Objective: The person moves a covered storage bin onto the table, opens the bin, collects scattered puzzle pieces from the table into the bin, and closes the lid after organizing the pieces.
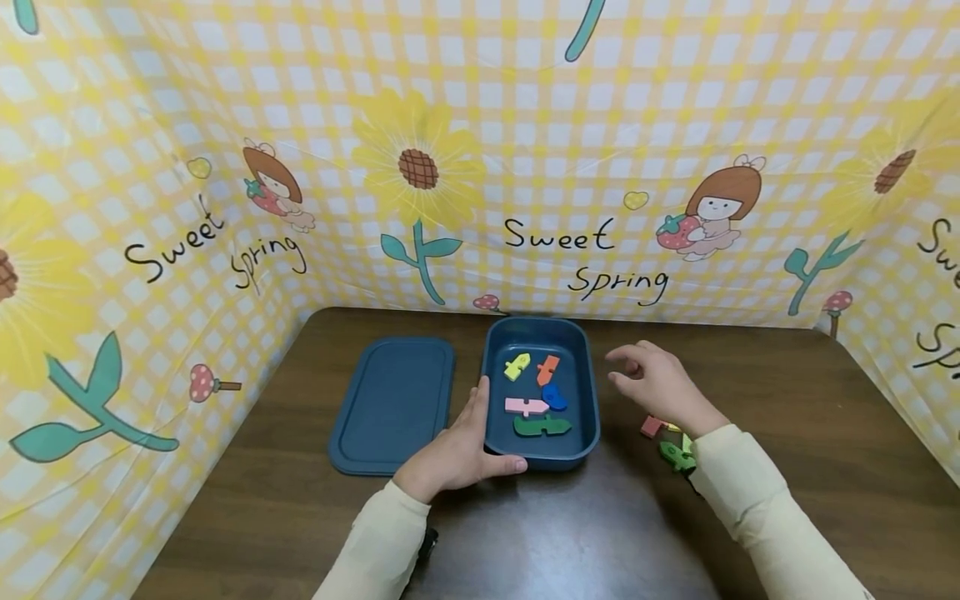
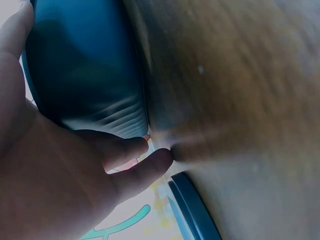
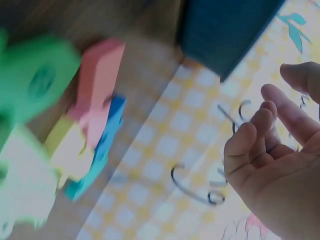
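Note:
A dark blue rectangular container (image 1: 543, 455) stands on the table with several small shaped pieces inside. These include a yellow piece (image 1: 517, 367), an orange one (image 1: 547, 369), a blue one (image 1: 553, 397), a pink one (image 1: 527, 407) and a long green one (image 1: 542, 427). My left hand (image 1: 453, 454) rests against its left side, fingers extended along the wall and thumb by the near rim. To the container's right, my right hand (image 1: 656, 383) hovers with loosely bent fingers and holds nothing. Under its wrist lies a small pile with a green piece (image 3: 45, 75) and a red piece (image 3: 100, 75).
A flat dark blue lid (image 1: 393, 404) lies left of the container. Yellow checked cloth (image 1: 525, 175) with printed flowers and lettering walls in the back and sides of the brown wooden table (image 1: 247, 508). The right sleeve (image 1: 738, 479) covers part of the pile in the head view.

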The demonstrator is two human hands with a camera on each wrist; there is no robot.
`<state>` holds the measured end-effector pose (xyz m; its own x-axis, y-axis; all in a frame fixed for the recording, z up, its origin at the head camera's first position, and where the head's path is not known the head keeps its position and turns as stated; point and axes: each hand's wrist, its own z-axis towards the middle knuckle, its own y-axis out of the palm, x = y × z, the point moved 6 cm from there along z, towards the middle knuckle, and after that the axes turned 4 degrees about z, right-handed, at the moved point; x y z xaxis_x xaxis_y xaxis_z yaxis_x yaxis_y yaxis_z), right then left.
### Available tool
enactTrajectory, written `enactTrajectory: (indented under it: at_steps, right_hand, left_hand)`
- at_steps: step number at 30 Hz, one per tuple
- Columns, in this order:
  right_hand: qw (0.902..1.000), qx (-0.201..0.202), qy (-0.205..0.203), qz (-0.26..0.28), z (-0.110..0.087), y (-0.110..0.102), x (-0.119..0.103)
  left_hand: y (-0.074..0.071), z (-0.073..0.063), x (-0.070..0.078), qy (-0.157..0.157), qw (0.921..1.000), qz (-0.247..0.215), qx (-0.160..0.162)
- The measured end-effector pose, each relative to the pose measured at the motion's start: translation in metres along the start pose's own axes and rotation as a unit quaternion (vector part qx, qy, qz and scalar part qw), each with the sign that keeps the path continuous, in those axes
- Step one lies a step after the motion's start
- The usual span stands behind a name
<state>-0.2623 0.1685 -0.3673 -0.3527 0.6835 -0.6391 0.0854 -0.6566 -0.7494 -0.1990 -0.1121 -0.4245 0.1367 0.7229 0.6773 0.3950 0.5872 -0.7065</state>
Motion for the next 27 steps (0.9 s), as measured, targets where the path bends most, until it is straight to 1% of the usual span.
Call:
enactTrajectory:
  at_steps: [3,10,14,20,27]
  right_hand:
    - [0.9999,-0.002,0.000,-0.014,-0.012,-0.013,0.009]
    - [0.9984,-0.022,0.029,-0.043,-0.045,-0.036,0.034]
    - [0.9965,-0.033,0.045,-0.062,-0.065,-0.044,0.048]
    - [0.9935,-0.051,0.066,-0.077,-0.094,-0.045,0.072]
    - [0.9865,-0.097,0.105,-0.081,-0.121,-0.030,0.080]
  left_hand:
    - [0.000,0.000,-0.001,0.000,1.0000,0.002,0.000]
    - [0.000,0.000,0.000,0.004,1.0000,0.004,0.001]
    - [0.000,0.000,0.001,0.004,1.0000,0.000,-0.001]
    - [0.000,0.000,0.001,0.002,1.0000,-0.001,-0.001]
    - [0.002,0.002,-0.001,-0.001,1.0000,0.002,0.001]
